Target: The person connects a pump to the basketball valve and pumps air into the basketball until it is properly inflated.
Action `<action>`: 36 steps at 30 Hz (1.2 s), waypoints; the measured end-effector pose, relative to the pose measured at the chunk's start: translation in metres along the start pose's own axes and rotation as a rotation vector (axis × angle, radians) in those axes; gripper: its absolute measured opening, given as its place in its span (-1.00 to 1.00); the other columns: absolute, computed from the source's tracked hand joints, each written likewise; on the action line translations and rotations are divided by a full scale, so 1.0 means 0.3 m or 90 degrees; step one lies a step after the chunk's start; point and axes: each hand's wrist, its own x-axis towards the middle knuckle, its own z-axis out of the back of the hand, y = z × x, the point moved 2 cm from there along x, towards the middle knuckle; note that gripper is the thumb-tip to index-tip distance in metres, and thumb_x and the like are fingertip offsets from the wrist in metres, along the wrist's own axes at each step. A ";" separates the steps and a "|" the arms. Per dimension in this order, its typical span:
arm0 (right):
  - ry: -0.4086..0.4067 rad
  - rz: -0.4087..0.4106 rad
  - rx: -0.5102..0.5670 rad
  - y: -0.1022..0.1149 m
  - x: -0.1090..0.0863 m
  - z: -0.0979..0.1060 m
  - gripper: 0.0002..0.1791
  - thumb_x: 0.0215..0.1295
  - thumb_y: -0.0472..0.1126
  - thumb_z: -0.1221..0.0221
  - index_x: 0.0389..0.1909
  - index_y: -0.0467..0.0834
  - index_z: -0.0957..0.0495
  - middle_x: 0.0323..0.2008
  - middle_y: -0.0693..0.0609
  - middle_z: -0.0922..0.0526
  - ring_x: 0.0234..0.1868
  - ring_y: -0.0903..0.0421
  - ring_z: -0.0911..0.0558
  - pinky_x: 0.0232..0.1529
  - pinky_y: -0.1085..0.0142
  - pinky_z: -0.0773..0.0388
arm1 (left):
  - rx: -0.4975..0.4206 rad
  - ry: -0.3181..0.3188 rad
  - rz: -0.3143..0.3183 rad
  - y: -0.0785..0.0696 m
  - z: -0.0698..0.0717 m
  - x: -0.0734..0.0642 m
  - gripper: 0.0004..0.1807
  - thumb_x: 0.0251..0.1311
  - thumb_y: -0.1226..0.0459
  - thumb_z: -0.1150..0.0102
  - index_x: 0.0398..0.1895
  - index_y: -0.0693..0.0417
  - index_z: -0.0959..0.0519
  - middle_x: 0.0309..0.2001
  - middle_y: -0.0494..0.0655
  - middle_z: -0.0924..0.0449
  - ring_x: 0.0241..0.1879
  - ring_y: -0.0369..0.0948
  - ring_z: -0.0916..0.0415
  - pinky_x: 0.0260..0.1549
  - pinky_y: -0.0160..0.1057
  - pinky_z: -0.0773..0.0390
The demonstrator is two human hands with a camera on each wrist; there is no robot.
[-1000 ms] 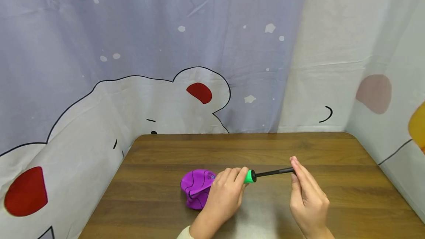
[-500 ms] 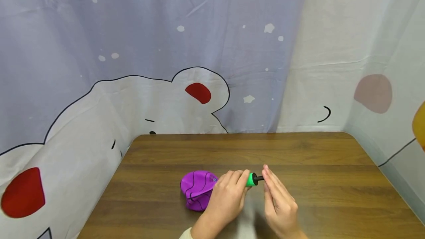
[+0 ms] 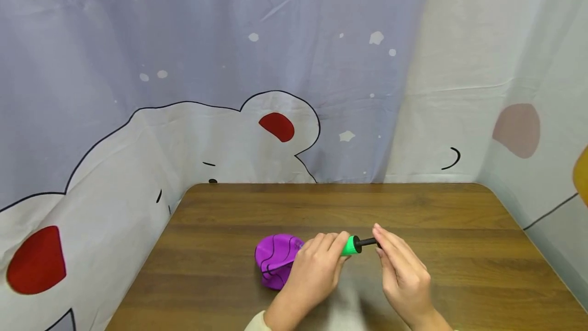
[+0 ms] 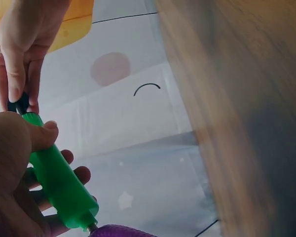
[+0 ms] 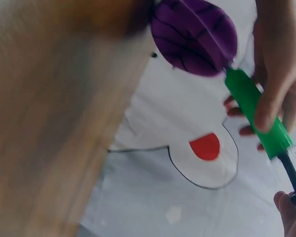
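A green ball pump (image 3: 351, 246) with a black plunger rod (image 3: 366, 241) lies across the space between the two hands. My left hand (image 3: 316, 265) grips its barrel, fingers on one side and thumb on the other in the left wrist view. My right hand (image 3: 406, 276) holds the black handle (image 4: 20, 103) at the rod's outer end between thumb and fingers. A short stretch of rod shows outside the barrel. In the right wrist view, the pump's nozzle end meets a purple ball (image 5: 195, 37) with black lines, which looks caved in and partly deflated.
A brown wooden table (image 3: 321, 208) lies beneath the hands. Behind it and at both sides hangs a printed cloth (image 3: 206, 45) with cartoon shapes, meeting the table's back edge.
My right hand moved left, pushing the plunger rod into the barrel, then came back slightly right, drawing some rod out. The left hand and the ball stay nearly in place.
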 end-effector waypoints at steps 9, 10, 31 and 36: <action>-0.091 -0.040 -0.068 -0.004 0.078 0.064 -0.73 0.43 -0.33 -0.19 -0.23 -0.54 -0.67 -0.22 -0.35 -0.74 -0.07 0.00 -0.76 0.11 0.45 -0.59 | -0.002 0.027 0.028 0.025 0.008 -0.014 -0.52 0.13 0.19 -0.43 0.12 0.01 -0.52 -0.12 -0.17 -0.65 -0.20 -0.22 -0.60 -0.17 -0.23 -0.67; -0.097 -0.047 -0.071 -0.004 0.082 0.072 -0.73 0.42 -0.34 -0.19 -0.23 -0.55 -0.67 -0.22 -0.36 -0.74 -0.05 0.02 -0.75 0.10 0.46 -0.59 | -0.003 0.026 0.029 0.027 0.008 -0.016 -0.51 0.12 0.19 -0.44 0.12 0.01 -0.52 -0.12 -0.17 -0.64 -0.21 -0.22 -0.59 -0.18 -0.22 -0.67; 0.031 -0.117 -0.043 0.037 -0.045 -0.004 -0.49 0.55 -0.21 -0.03 0.18 -0.64 -0.40 0.23 -0.53 -0.45 0.42 -0.08 -0.43 0.42 0.35 -0.30 | 0.001 0.009 0.010 0.006 -0.007 -0.010 -0.48 0.01 0.26 -0.48 0.10 0.11 -0.58 -0.13 -0.09 -0.67 -0.22 -0.19 -0.60 -0.20 -0.22 -0.66; 0.048 -0.090 -0.014 0.063 -0.047 -0.045 -0.54 0.56 -0.27 0.02 0.14 -0.67 -0.42 0.21 -0.54 -0.46 0.43 -0.07 -0.42 0.43 0.32 -0.30 | -0.007 0.009 0.007 -0.007 -0.009 -0.006 -0.48 0.04 0.24 -0.48 0.10 0.12 -0.59 -0.14 -0.08 -0.67 -0.24 -0.20 -0.60 -0.21 -0.24 -0.67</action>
